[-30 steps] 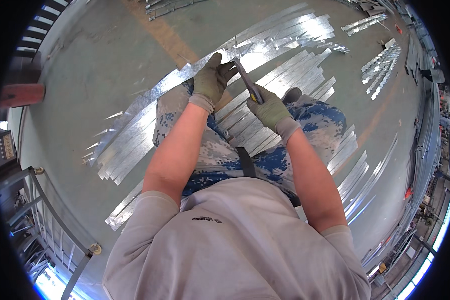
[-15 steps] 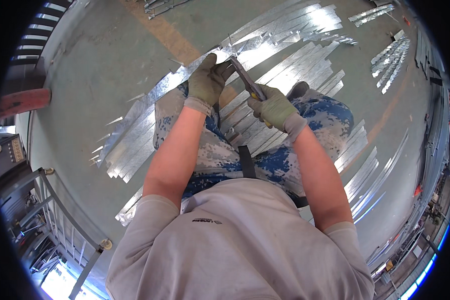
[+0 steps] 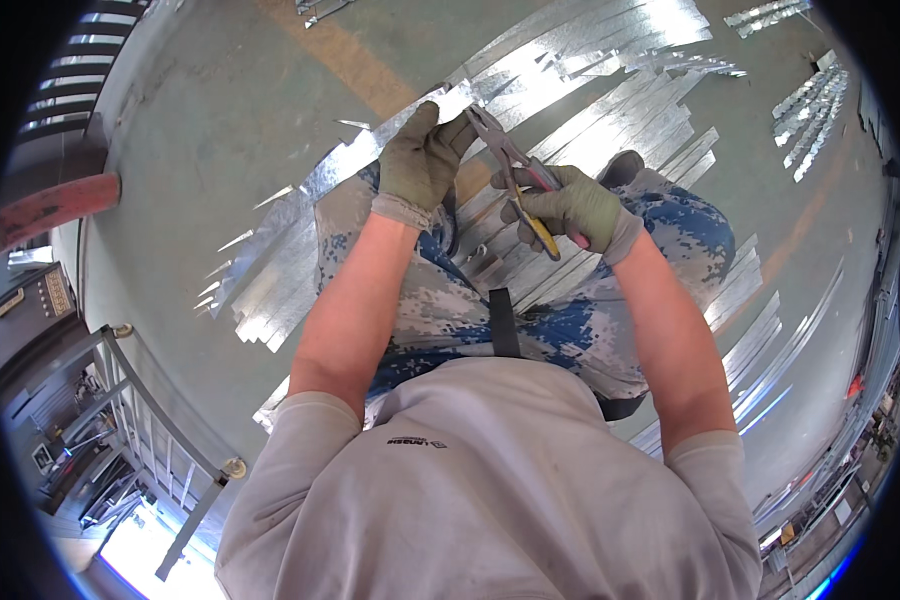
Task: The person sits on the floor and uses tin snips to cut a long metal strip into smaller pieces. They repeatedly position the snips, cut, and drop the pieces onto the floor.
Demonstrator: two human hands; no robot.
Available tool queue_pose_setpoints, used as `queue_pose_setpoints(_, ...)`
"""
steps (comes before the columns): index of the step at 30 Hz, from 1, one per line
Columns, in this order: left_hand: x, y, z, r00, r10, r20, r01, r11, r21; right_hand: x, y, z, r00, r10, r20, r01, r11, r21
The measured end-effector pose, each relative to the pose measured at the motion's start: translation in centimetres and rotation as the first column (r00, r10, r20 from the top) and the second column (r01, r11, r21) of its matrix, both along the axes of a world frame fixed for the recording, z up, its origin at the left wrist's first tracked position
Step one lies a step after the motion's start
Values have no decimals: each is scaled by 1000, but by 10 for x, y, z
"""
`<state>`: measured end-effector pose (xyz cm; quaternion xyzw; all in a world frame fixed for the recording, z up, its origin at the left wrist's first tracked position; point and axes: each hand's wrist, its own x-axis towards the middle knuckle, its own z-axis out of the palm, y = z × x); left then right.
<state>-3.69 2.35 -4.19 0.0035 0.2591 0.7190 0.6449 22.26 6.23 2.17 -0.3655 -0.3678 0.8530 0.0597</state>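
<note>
My left hand (image 3: pixel 415 170), in an olive work glove, is closed on the edge of a long shiny sheet-metal strip (image 3: pixel 362 152). That strip runs from lower left to upper right across my knees. In my right hand (image 3: pixel 582 208), gloved likewise, is a pair of pliers (image 3: pixel 500 138) with one yellow and one red handle. Its handles are spread apart. The jaw end lies right beside my left fingertips at the strip; whether the jaws touch the metal I cannot tell. Small bent tabs stick up along the strip's edge.
Many metal strips (image 3: pixel 610 135) lie fanned on the green floor around and beneath my legs. Notched strips (image 3: pixel 812 118) lie at the far right. A wheeled metal frame (image 3: pixel 160 440) stands at the left, near a red curved pipe-like thing (image 3: pixel 60 210).
The pliers' handles have opened apart in my right hand. The view has shifted slightly, so the floor and my knees appear further right. My left hand keeps its grip on the strip.
</note>
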Motion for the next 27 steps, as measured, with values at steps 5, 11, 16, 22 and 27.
queue_pose_setpoints(5,-5,-2,-9,996,5,93,-7,1000,11,2,3,-12,993,5,-121,-24,987,-160)
queue_pose_setpoints(11,-2,1,-1,999,-23,23,23,1000,7,2,-3,-26,997,-41,-66,35,996,-85)
queue_pose_setpoints(16,0,-1,5,995,-35,-91,36,999,7,-1,-8,-12,998,-55,-26,54,998,-32)
queue_pose_setpoints(22,-2,-23,25,992,110,-60,-114,990,-77,2,-10,7,996,-61,-71,62,998,14)
queue_pose_setpoints(27,8,-35,50,975,205,-84,-208,978,-22,12,-8,18,994,-26,-105,24,1000,-15)
